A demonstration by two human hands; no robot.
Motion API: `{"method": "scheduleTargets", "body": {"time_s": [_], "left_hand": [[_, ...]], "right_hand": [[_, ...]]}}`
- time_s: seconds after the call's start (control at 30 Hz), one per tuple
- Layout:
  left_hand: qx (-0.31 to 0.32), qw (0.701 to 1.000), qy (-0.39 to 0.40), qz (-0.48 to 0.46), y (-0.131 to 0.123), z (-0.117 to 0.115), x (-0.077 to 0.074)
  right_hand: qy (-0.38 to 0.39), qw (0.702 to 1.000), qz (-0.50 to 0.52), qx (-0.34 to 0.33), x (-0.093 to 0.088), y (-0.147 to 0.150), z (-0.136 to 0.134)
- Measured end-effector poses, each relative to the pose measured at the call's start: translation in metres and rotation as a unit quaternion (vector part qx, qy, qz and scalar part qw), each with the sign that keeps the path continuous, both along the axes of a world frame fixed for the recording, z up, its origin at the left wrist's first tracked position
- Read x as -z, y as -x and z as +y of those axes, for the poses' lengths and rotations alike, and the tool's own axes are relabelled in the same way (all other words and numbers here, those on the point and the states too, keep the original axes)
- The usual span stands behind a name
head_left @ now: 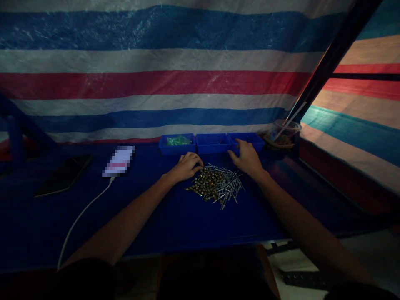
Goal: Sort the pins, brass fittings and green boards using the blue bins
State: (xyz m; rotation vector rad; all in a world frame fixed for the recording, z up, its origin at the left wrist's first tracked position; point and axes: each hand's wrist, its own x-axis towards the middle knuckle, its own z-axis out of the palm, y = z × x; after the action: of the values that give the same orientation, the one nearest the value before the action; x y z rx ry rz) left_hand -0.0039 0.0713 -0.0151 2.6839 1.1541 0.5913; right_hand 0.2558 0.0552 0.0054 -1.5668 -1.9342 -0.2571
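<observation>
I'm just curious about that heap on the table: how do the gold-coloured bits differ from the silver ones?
The brass-coloured pieces are yellowish, short and stubby; the silver pins are grey, long and thin. The brass-coloured pieces bunch on the heap's left, by the left hand; the silver pins fan out on its right, nearer the right hand. Both lie loose in one heap on the blue table.
</observation>
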Motion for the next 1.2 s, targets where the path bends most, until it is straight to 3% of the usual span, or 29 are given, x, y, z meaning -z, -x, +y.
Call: {"method": "scheduleTargets", "body": {"time_s": [0.2, 0.27, 0.4, 0.5, 0.63, 0.73, 0.8, 1.0, 1.2], "left_hand": [[-0.028, 0.998, -0.014, -0.061, 0.001, -0.015, -0.015], [-0.036, 0.996, -0.028, -0.082, -0.002, -0.026, -0.026], [-0.067, 0.990, -0.030, -0.119, -0.012, -0.046, -0.044], [-0.083, 0.987, -0.021, -0.138, -0.015, -0.050, -0.044], [-0.073, 0.990, -0.015, -0.116, -0.009, -0.039, -0.026], [-0.040, 0.998, -0.019, -0.041, -0.002, -0.029, -0.012], [-0.024, 1.000, -0.007, 0.008, 0.001, -0.025, -0.008], [-0.039, 0.998, 0.008, 0.049, -0.003, -0.023, -0.009], [-0.079, 0.996, 0.009, 0.034, -0.003, -0.023, -0.006]], "right_hand": [[0.042, 0.965, -0.066, -0.250, -0.012, 0.042, -0.029], [0.026, 0.957, -0.079, -0.276, -0.016, 0.046, -0.035], [-0.012, 0.961, -0.085, -0.261, -0.023, 0.049, -0.045], [-0.052, 0.979, -0.067, -0.185, -0.034, 0.041, -0.039], [-0.127, 0.990, 0.012, 0.053, -0.046, 0.011, -0.007], [-0.057, 0.986, -0.011, 0.158, -0.041, -0.012, 0.013], [0.001, 0.985, -0.045, 0.166, -0.030, -0.018, 0.015], [0.041, 0.996, -0.064, 0.048, -0.007, 0.007, -0.006], [0.061, 0.982, -0.082, -0.156, 0.000, 0.043, -0.017]]}}
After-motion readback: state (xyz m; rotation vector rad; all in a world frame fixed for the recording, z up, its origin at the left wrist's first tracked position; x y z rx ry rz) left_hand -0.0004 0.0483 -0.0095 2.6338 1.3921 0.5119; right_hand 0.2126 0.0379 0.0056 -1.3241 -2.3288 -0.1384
